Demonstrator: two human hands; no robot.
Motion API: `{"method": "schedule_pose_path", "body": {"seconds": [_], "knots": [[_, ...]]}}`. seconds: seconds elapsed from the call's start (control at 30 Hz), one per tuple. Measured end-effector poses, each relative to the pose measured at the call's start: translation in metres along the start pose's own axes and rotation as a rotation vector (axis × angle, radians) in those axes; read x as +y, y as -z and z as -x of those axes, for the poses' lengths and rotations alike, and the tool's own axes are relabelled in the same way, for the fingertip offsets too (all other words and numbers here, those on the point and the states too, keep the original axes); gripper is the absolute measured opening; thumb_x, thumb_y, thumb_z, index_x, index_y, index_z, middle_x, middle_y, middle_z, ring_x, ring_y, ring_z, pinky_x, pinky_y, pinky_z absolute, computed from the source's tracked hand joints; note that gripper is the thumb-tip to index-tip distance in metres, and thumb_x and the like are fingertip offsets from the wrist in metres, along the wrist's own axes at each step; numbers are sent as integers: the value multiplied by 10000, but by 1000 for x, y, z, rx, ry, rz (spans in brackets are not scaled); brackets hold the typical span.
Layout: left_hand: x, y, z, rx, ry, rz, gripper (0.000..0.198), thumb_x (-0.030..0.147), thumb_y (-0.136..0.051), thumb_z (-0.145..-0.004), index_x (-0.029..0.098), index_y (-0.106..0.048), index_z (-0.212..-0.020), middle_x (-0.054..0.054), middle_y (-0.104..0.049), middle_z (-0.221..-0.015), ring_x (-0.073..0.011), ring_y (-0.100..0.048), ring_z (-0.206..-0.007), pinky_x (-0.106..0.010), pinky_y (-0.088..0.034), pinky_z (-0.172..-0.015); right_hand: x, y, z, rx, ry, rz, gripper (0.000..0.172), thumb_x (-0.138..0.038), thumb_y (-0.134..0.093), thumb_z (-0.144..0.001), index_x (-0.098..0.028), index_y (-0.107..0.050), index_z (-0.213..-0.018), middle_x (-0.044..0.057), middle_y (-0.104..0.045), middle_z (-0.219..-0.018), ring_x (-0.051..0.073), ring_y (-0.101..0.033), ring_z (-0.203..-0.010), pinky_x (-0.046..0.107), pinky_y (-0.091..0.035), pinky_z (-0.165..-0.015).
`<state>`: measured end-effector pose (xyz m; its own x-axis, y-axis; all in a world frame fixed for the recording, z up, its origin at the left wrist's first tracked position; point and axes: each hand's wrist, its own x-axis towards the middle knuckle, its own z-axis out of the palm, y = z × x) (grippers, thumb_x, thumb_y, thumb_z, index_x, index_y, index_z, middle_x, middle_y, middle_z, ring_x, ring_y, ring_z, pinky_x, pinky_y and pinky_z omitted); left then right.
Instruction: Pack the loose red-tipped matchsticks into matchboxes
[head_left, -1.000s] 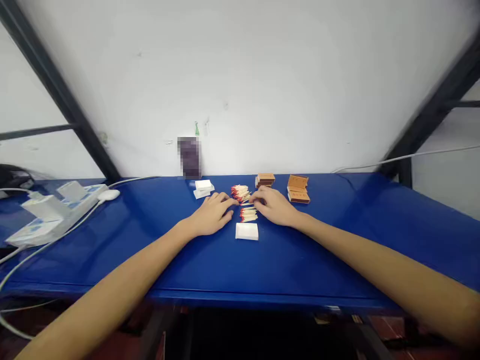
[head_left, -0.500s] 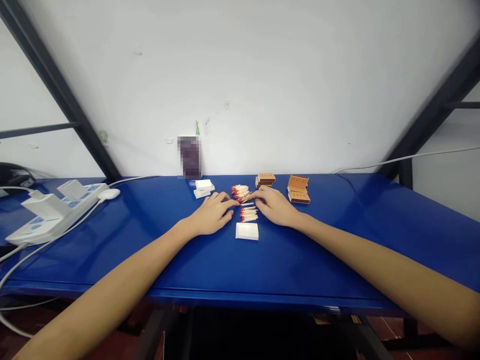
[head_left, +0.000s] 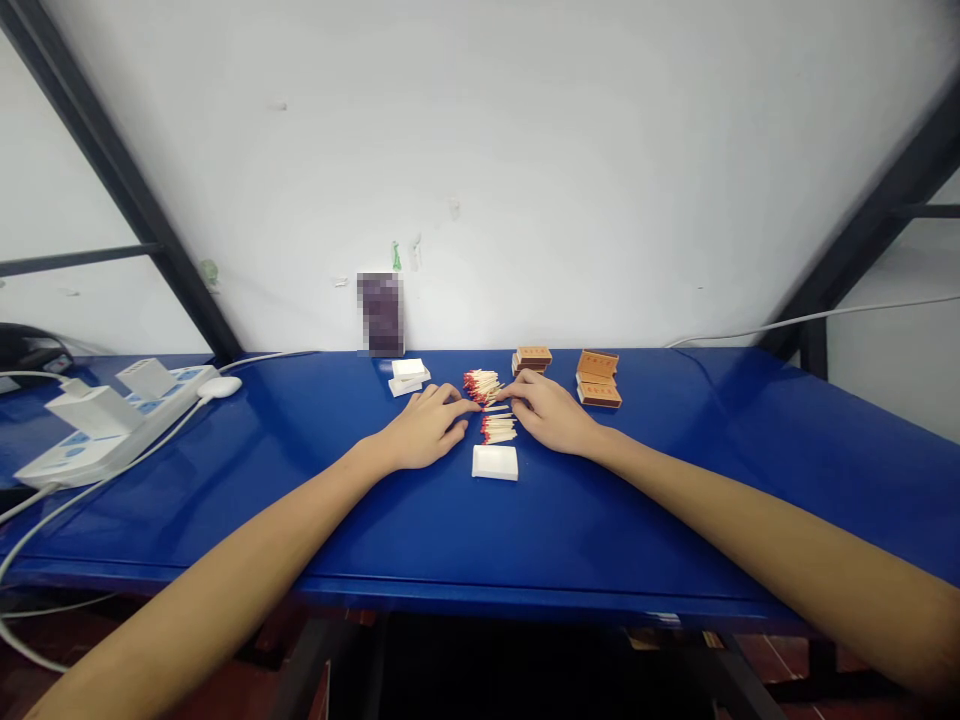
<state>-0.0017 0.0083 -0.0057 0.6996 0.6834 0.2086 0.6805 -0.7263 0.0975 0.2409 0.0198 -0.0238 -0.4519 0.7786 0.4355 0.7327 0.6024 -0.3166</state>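
A pile of red-headed matches [head_left: 484, 385] lies between my two hands, and a smaller group of matches [head_left: 499, 430] is laid out in front of it. My left hand [head_left: 427, 428] rests palm down on the left, its fingers apart and the index fingertip at the head end of a match. From the right, my right hand [head_left: 551, 412] reaches in with its index finger stretched to the pile's near edge and its thumb beside the loose matches. Nearer to me sits a white matchbox tray [head_left: 495, 462], which neither hand touches.
White matchbox trays [head_left: 408, 374] are stacked at the back left. Brown matchbox sleeves [head_left: 532, 358] stand behind my right hand, with more matchbox sleeves [head_left: 598, 390] farther right. A white power strip [head_left: 90, 445] with chargers and cables occupies the left of the blue table [head_left: 585, 540].
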Motion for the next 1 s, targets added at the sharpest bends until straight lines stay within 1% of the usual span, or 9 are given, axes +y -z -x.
{"method": "schedule_pose_path", "body": {"seconds": [0.17, 0.4, 0.63, 0.83, 1.0], "knots": [[1, 1, 0, -18, 3, -1, 408, 295, -371, -994, 235, -538, -1361, -107, -519, -1210, -260, -486, -1101, -451, -407, -985, 0, -1, 1, -17, -17, 21, 368, -124, -418, -926, -225, -698, -1142, 57, -577, -975, 196, -597, -905, 320, -449, -797], [3, 3, 0, -20, 6, 9, 402, 291, -371, -991, 244, -548, -1348, -102, -519, -1197, -259, -486, -1106, -445, -403, -991, 0, -1, 0, -19, 51, -27, 343, -123, -425, -923, -211, -700, -1109, 58, -584, -984, 189, -600, -918, 310, -449, -810], [2, 3, 0, -31, 10, 6, 416, 293, -362, -993, 251, -525, -1372, -106, -510, -1218, -262, -477, -1109, -451, -406, -986, -4, 2, 1, -1, -44, 34, 321, -137, -431, -924, -218, -709, -1063, 47, -598, -945, 185, -593, -868, 299, -425, -756], [2, 3, 0, -27, 4, 25, 412, 307, -349, -1011, 289, -512, -1390, -92, -509, -1197, -251, -477, -1104, -443, -398, -992, -5, 3, 1, -4, -29, 28, 298, -140, -439, -925, -213, -710, -1027, 51, -606, -950, 183, -595, -866, 294, -430, -755], [4, 5, 0, -39, 7, 18, 419, 316, -340, -1016, 282, -516, -1395, -97, -504, -1191, -257, -481, -1097, -452, -393, -992, -7, 3, 1, -1, -32, 32, 272, -153, -453, -921, -207, -705, -1008, 48, -611, -945, 179, -595, -859, 288, -422, -748]]}}
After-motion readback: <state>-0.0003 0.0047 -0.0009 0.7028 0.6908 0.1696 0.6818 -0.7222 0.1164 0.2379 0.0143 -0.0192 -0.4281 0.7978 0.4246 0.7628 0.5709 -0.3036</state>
